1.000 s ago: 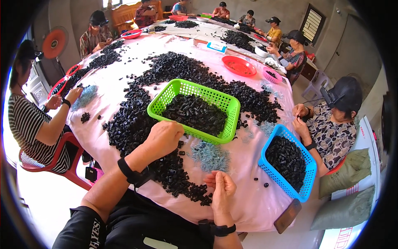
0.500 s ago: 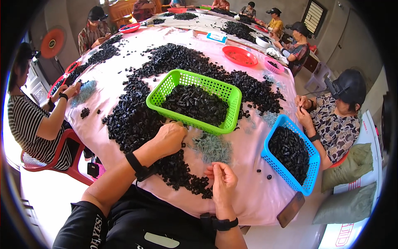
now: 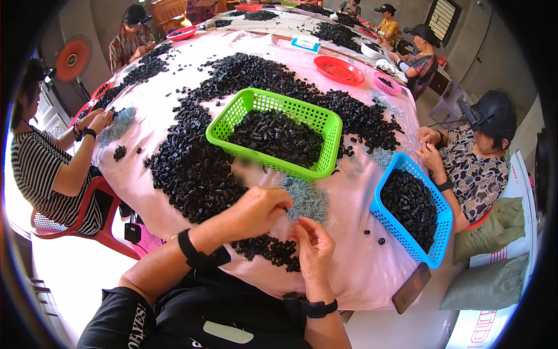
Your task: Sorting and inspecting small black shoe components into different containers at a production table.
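Observation:
My left hand (image 3: pixel 260 210) is closed in a pinch in front of the small heap of thin blue-grey pieces (image 3: pixel 309 200). Just to its right, my right hand (image 3: pixel 315 244) is also pinched, its fingertips close to those of the left. Whatever sits between either set of fingers is too small to make out. Beneath and left of my hands spreads a large pile of small black cylinder-like parts (image 3: pixel 186 174). Beyond the hands stands a green plastic basket (image 3: pixel 333 136) holding more black parts.
A blue basket (image 3: pixel 401 231) of black parts stands at the right, a phone (image 3: pixel 411 288) by the table's edge near it. A red tray (image 3: pixel 339 70) lies farther back on the pink cloth (image 3: pixel 354 232). Several people sit working around the table, one close on each side.
My left hand has come away from the green basket's near rim, toward me and rightward to my right hand. My right hand stays nearly in place, its fingers still pinched.

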`<action>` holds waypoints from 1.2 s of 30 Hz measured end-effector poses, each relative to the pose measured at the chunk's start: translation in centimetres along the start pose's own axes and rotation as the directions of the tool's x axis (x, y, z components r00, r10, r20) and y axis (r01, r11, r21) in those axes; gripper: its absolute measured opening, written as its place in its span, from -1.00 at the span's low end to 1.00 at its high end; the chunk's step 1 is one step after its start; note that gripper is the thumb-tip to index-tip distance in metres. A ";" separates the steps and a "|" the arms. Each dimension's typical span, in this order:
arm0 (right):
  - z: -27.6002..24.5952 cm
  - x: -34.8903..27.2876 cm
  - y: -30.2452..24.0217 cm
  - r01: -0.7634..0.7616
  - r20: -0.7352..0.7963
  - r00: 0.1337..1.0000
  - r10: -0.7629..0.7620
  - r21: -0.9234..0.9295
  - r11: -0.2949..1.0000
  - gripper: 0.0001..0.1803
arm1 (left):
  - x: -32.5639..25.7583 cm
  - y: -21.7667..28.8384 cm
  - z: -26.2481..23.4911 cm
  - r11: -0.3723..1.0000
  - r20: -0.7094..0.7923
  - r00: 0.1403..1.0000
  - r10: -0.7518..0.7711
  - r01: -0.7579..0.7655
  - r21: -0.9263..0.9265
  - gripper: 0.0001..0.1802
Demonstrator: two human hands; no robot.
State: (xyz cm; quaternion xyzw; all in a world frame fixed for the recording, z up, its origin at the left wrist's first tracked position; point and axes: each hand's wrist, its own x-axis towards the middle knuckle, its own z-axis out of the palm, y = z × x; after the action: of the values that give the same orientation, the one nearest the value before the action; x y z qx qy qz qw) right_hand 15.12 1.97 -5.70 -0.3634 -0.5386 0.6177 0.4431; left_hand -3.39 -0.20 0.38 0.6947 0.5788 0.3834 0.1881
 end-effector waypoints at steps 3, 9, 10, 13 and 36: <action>0.2 0.0 0.1 0.015 -0.004 1.000 -0.014 0.092 0.996 -0.79 | 0.1 1.9 1.2 0.997 0.052 0.998 -0.024 0.028 -0.078 -0.88; -0.3 0.1 0.3 -0.024 -0.040 0.999 0.029 0.118 0.993 -0.82 | 0.5 1.0 1.3 0.998 -0.045 0.998 0.052 -0.051 0.023 -0.90; -0.3 0.1 0.2 -0.026 -0.055 0.998 0.031 0.103 0.994 -0.84 | 0.5 0.2 1.3 0.992 -0.014 1.000 0.013 -0.011 0.122 -0.90; 0.0 0.2 -0.4 -0.008 -0.060 0.998 0.016 0.142 0.990 -0.91 | 0.2 -1.0 1.2 0.949 0.062 0.997 -0.054 0.032 0.314 -0.92; -0.1 0.2 1.5 0.023 -0.004 1.000 -0.023 0.021 1.000 -0.78 | 0.1 2.3 1.3 0.977 0.087 0.993 0.079 -0.094 0.191 -0.87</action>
State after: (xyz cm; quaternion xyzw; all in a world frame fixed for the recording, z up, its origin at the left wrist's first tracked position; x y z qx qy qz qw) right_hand 14.94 2.17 -7.17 -0.3538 -0.5355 0.6174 0.4549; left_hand -0.89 -0.42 1.24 0.7490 0.5748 0.3049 0.1251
